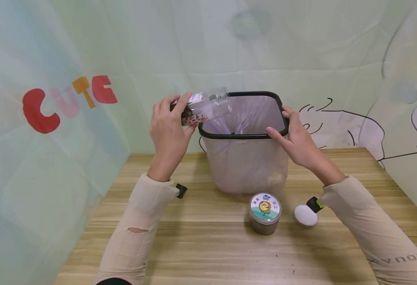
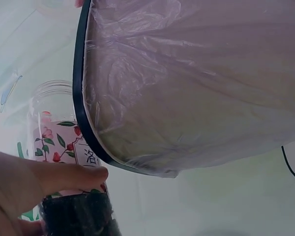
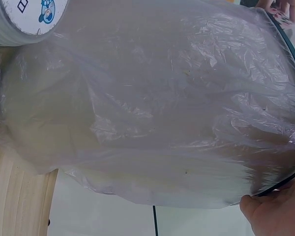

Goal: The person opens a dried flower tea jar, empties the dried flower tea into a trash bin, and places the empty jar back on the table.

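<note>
My left hand [image 1: 170, 128] grips a clear jar [image 1: 198, 106] with a floral label, tipped nearly level so its open mouth hangs over the left side of a bin. Dark contents [image 2: 76, 216] sit at the jar's base end in the left wrist view, where the thumb lies across the label. The bin [image 1: 247, 166] has a black rim and a thin translucent liner bag. At the rim's right side, my right hand [image 1: 299, 140] holds on, thumb over the near edge and fingers around the outside. A small dark bit shows inside the bag.
In front of the bin stands a round container [image 1: 265, 213] with a sunflower picture on its lid. To its right lies a white round lid [image 1: 305, 215], partly behind the right wrist's black camera mount. A printed cloth [image 1: 179, 35] hangs behind the wooden table [image 1: 194, 245].
</note>
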`<state>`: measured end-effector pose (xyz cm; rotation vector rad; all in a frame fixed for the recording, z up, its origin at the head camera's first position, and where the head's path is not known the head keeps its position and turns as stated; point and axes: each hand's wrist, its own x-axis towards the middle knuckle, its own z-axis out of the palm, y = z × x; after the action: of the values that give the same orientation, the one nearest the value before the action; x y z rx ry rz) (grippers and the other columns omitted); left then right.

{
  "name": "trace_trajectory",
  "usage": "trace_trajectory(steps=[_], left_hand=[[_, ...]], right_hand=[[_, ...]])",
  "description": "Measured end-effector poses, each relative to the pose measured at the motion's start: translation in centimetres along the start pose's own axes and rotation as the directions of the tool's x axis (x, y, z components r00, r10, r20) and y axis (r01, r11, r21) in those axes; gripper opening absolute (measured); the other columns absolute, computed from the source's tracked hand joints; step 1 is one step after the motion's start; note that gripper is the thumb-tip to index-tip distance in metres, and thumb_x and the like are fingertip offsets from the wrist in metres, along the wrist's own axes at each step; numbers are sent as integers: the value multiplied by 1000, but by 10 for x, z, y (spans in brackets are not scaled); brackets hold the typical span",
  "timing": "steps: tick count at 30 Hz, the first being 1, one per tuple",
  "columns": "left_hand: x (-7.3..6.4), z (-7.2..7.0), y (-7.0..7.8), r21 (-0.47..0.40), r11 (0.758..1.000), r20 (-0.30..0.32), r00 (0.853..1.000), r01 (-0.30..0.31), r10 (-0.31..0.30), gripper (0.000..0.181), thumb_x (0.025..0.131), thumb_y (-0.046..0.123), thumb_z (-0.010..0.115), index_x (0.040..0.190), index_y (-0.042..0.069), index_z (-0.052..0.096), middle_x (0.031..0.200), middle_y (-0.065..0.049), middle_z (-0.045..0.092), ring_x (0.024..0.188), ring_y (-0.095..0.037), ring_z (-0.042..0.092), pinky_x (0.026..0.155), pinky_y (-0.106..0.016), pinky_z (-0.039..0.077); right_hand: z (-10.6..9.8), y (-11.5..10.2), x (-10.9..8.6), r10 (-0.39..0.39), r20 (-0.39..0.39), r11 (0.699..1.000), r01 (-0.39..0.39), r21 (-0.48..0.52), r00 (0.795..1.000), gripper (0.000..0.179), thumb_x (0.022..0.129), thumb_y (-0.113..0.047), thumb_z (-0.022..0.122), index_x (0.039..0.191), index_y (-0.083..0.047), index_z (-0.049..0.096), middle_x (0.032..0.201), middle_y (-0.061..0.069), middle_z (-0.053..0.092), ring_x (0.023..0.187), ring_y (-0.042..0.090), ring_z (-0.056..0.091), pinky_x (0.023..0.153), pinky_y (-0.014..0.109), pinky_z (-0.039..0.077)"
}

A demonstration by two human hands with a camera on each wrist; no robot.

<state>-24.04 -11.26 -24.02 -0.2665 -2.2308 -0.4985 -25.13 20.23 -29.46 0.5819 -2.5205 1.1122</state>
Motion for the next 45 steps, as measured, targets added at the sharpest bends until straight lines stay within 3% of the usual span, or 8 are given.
trace_trajectory(steps=[18,29,40,45], left_hand=[[7,7,6,45,994,-77,991,-102,106,66,74,3,87,132,26,66,132,-10,58,125,-31,49,95,-49,48],[10,14,10,81,976,-127,969,-203,212,65,73,-4,85,130,23,68,129,-12,58,123,-33,50,99,-48,47],[12,18,12,80,975,-115,970,-207,215,64,74,-6,83,129,24,69,130,-12,58,124,-33,49,101,-47,45],[14,20,13,101,965,-131,958,-242,254,60,78,-7,79,127,25,69,129,-14,59,124,-34,49,109,-45,39]], right_hand=[[3,0,0,3,-7,1000,-3,-10,1000,86,97,-58,49,149,3,18,165,14,11,143,42,28,114,58,26],[2,1,-1,16,-9,1000,-16,-15,1000,87,97,-59,48,150,2,18,165,13,11,144,41,26,114,59,25],[2,3,0,7,-14,1000,-7,-12,1000,88,97,-60,48,150,2,17,164,15,11,145,41,25,114,59,24],[2,3,0,16,-16,1000,-17,-16,1000,88,96,-60,48,150,1,17,164,15,12,144,42,26,114,59,24]])
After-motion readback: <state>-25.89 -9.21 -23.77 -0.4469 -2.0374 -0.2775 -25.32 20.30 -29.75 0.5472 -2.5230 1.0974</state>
